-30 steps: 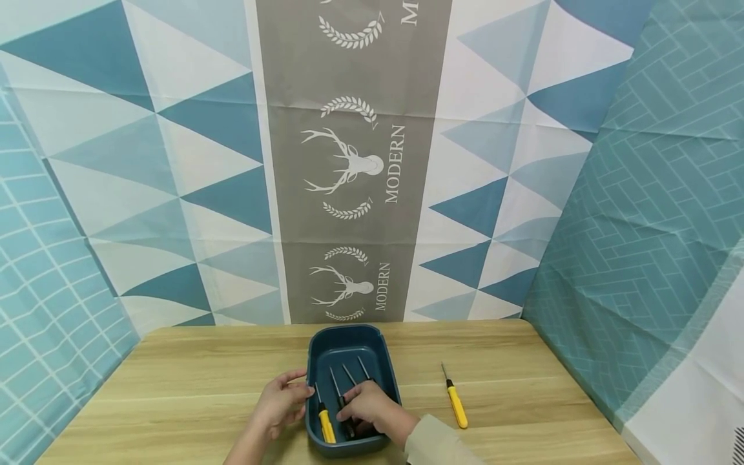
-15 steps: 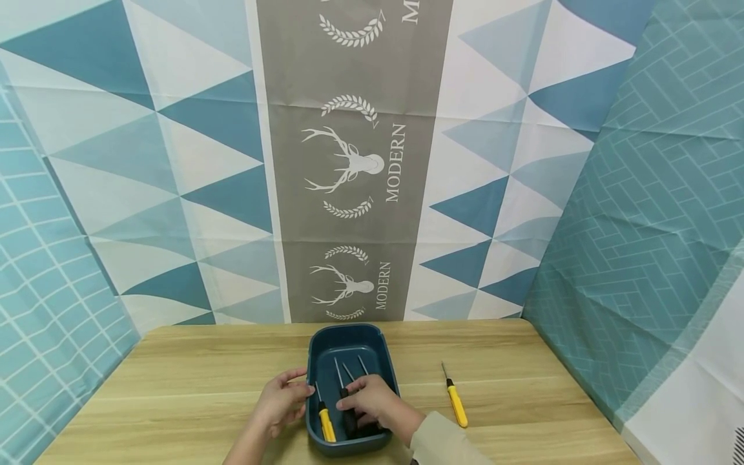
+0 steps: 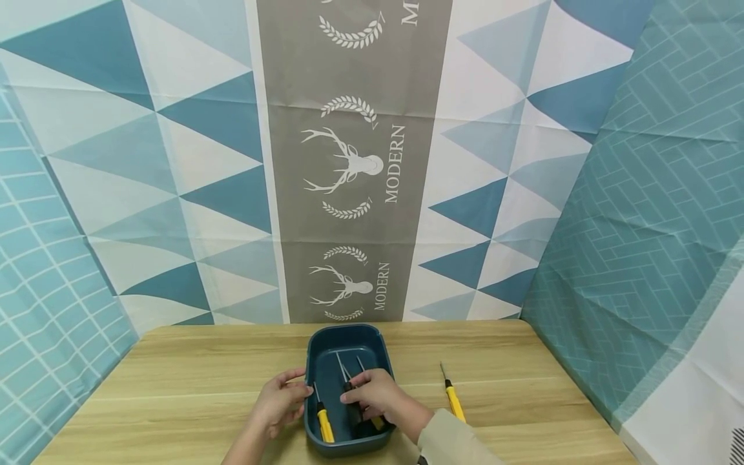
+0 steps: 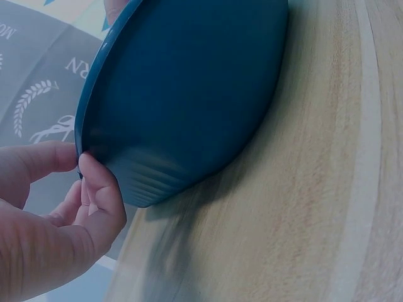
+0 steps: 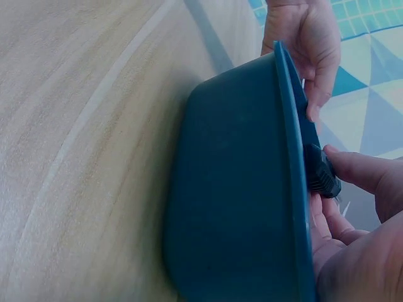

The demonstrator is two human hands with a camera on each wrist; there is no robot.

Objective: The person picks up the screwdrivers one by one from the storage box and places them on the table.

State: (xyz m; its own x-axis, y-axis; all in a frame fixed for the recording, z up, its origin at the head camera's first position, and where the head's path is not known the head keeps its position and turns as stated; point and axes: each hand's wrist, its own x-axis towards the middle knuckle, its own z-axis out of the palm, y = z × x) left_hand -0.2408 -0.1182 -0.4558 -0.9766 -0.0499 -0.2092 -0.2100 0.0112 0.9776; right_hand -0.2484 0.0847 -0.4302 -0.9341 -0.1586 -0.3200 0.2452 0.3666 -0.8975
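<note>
A dark blue plastic tray (image 3: 316, 342) stands on the wooden table, with several screwdrivers lying in it. My left hand (image 3: 281, 402) pinches the tray's left rim between thumb and fingers, as the left wrist view also shows on the tray wall (image 4: 189, 82). Inside the tray, my right hand (image 3: 380, 395) grips the black handle of a screwdriver (image 3: 352, 413); the end of that handle (image 5: 321, 171) pokes above the rim in the right wrist view. A yellow-handled screwdriver (image 3: 325, 423) lies along the tray's left side. The right hand partly hides the other screwdrivers.
Another yellow-handled screwdriver (image 3: 454, 398) lies on the table to the right of the tray, partly covered by the right sleeve (image 3: 456, 442). The wooden table (image 3: 203, 374) ends at a patterned cloth backdrop (image 3: 349, 219), with cloth sides left and right.
My right hand has moved right and slightly away from me, shifting the black-handled screwdriver rightward within the tray. The left hand stays on the rim.
</note>
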